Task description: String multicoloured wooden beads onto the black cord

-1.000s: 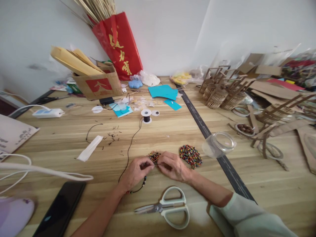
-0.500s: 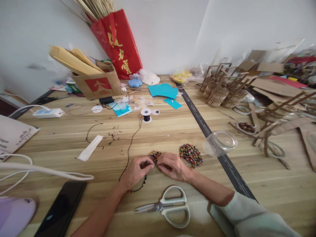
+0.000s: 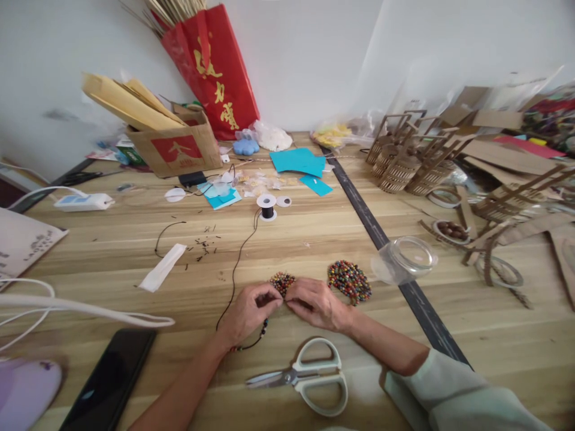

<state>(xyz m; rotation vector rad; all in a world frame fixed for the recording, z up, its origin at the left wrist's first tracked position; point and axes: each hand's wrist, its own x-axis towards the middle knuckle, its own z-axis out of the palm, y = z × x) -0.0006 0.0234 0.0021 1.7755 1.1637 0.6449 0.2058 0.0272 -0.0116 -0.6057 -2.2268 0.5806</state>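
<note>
My left hand (image 3: 248,312) and my right hand (image 3: 315,303) meet fingertip to fingertip on the wooden table (image 3: 314,239), both pinched shut. A thin black cord (image 3: 237,266) runs from my left hand up to a small spool (image 3: 268,208). A short strung length of beads (image 3: 256,340) hangs below my left hand. Just beyond my fingertips lies a small heap of coloured beads (image 3: 282,280); a bigger heap (image 3: 349,281) sits to the right. What my right fingers pinch is too small to make out.
White-handled scissors (image 3: 309,376) lie near my wrists. A dark phone (image 3: 110,383) lies at front left, white cables (image 3: 85,308) beside it. A clear jar (image 3: 404,257) lies on its side at right. Cardboard baskets (image 3: 404,164), blue paper (image 3: 297,161), a cardboard box (image 3: 177,149) and a red bag (image 3: 215,69) stand behind.
My hands have stayed together at the same spot by the small bead heap. Only the camera has shifted slightly.
</note>
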